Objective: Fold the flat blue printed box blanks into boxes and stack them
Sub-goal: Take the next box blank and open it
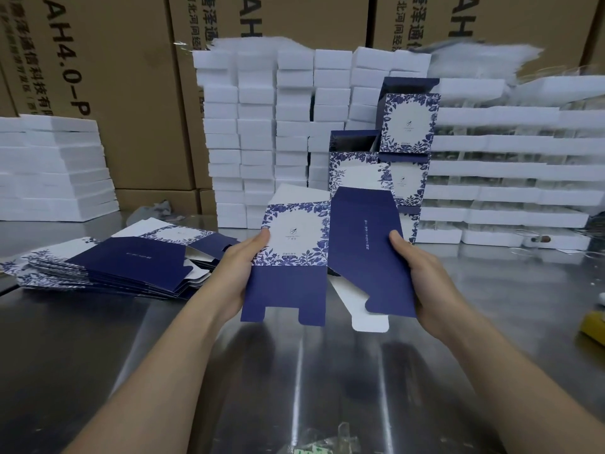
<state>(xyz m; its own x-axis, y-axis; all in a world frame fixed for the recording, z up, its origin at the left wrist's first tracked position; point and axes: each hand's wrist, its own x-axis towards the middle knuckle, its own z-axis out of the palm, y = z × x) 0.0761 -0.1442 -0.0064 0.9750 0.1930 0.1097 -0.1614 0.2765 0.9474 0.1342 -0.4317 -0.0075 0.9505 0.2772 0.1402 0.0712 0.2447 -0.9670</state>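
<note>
- We hold one box blank (294, 244) up off the steel table (294, 371), caught between both hands and partly opened along the crease between its flowered face and its plain navy side.
- Our left hand (244, 270) grasps the flowered face at its outer edge, with the thumb on the print and the fingers behind, out of sight.
- Our right hand (422, 273) grasps the navy side in the same manner at the opposite edge.
- Taking the two outer edges looks deliberate. Pressing them toward each other should spring the flat sleeve into a square tube.
- The bottom flaps hang toward us, not yet tucked (a notched navy flap under the left hand's panel, a white tab under the right's). We judge this box to be at the opening step, with its base not yet closed.
- The pile of flat blanks (124, 267) lies fanned on the table just left of our left hand, probably kept there for an easy reach.
- The finished boxes (407, 122) stand stacked beyond our right hand, lids up, against a wall of white foam blocks (255, 126). That backing likely steadies the stack.
- Brown cartons (108, 77) rise behind everything, far beyond both hands.
- Something yellow (597, 322) sits at the frame edge right of our right hand. We cannot tell what it is.
</note>
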